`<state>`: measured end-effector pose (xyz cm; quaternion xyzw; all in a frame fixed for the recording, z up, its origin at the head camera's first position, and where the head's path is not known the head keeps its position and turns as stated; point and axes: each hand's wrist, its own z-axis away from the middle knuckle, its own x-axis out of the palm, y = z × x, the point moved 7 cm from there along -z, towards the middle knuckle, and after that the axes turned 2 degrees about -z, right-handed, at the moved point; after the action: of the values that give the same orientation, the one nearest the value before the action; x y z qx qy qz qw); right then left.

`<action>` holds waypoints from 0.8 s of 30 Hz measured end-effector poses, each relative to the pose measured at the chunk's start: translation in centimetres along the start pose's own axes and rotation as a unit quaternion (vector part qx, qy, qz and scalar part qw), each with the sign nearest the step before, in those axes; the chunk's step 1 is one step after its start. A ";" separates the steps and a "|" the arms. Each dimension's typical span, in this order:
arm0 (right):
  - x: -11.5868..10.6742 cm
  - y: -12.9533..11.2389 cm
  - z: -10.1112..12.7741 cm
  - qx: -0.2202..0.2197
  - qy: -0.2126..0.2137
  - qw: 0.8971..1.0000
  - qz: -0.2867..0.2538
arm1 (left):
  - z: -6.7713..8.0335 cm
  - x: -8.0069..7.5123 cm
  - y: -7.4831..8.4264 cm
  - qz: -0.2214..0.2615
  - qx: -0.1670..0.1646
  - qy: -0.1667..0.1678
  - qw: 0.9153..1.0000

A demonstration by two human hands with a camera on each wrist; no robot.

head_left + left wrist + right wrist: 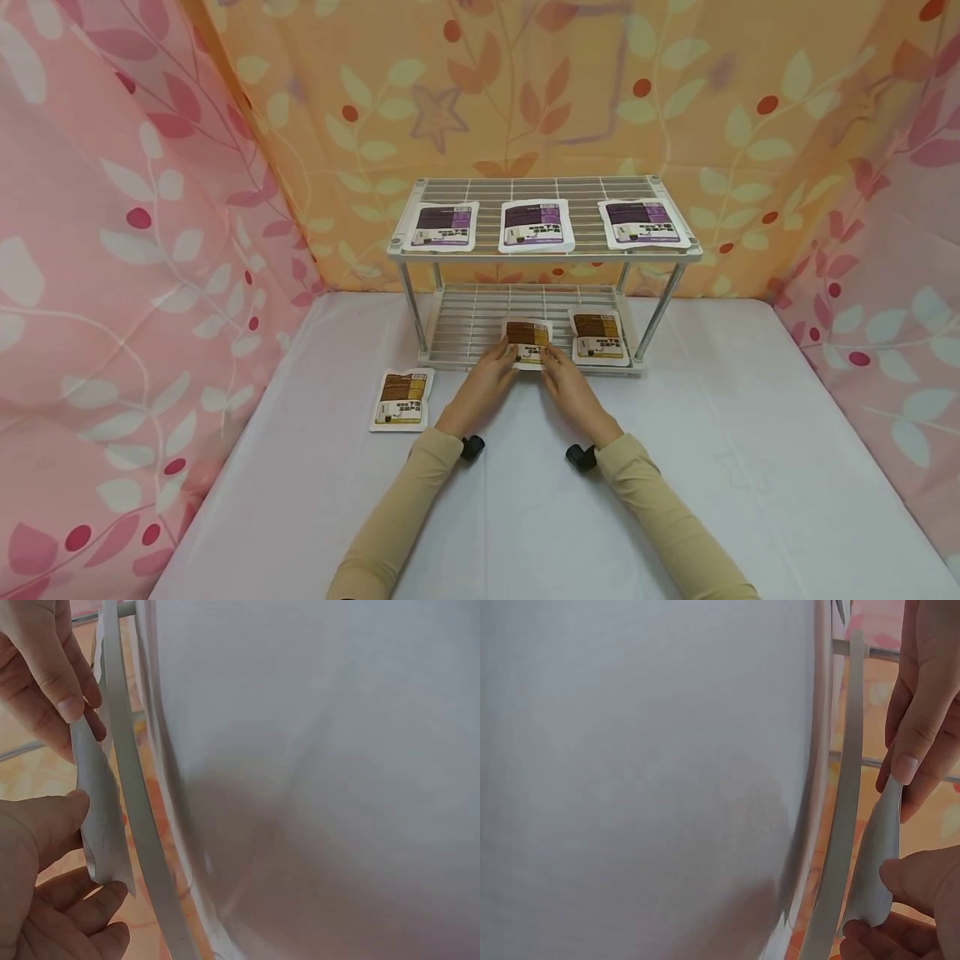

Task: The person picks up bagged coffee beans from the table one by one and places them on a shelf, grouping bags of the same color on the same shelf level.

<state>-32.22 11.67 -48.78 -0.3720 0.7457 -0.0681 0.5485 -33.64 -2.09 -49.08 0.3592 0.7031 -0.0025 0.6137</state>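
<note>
Both hands hold a flat white pouch with a brown and yellow label (pixel 527 333), one at each side, at the front of the lower rack shelf. My left hand (pixel 487 379) pinches its left edge and my right hand (pixel 573 387) its right edge. In the left wrist view, the pouch (pixel 101 817) appears edge-on and bowed, close to the shelf's front rail (pixel 139 802). The right wrist view shows thumbs and fingers on the same pouch (pixel 874 855). Whether its underside touches the shelf, I cannot tell. A matching brown pouch (pixel 598 337) lies just right of it.
The two-tier wire rack (pixel 547 257) carries purple-label pouches on top: left (pixel 444 227), middle (pixel 535 225) and right (pixel 643 223). Another brown-label pouch (pixel 402 401) lies on the white tablecloth (pixel 675 467), left of my left hand. Metal posts (pixel 660 310) flank the lower shelf.
</note>
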 end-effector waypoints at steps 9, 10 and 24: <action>0.3 0.7 -0.6 0.021 -0.022 0.999 0.023 | -1.1 0.3 0.1 -0.013 0.014 -0.009 1.000; 0.3 0.7 -0.7 0.022 -0.025 0.999 0.028 | -1.1 0.3 0.1 -0.015 0.013 -0.012 1.000; 0.6 1.1 -1.5 0.037 -0.039 0.998 0.036 | -2.2 1.5 -0.7 -0.017 -0.027 -0.044 0.999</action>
<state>-34.18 11.67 -49.19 -0.3268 0.7334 -0.0611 0.5929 -35.83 -0.89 -50.10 0.3300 0.6817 -0.0100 0.6530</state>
